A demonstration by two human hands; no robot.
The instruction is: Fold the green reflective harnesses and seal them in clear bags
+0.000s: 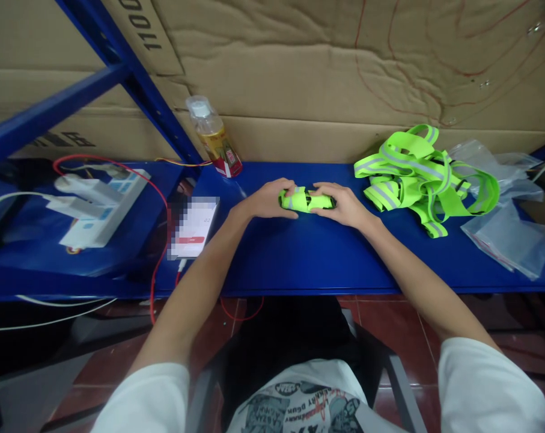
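A compact neon-yellow bundle of reflective strap (303, 201), with dark bits at its ends and middle, is held just over the blue tabletop. My left hand (274, 198) grips its left end, thumb and fingers closed round it. On the right end, my right hand (339, 204) pinches the same bundle. Part of the bundle is covered by my fingers. To the right lies a loose tangled heap of neon-yellow straps (416, 165) with grey reflective stripes, apart from both hands.
Clear plastic bags (511, 228) lie at the right. A drink bottle (216, 141) stands at the back left, behind a phone (193, 225) on a red cable. Farther left is a white power strip (105, 210) with plugs. Cardboard (263, 78) walls the back.
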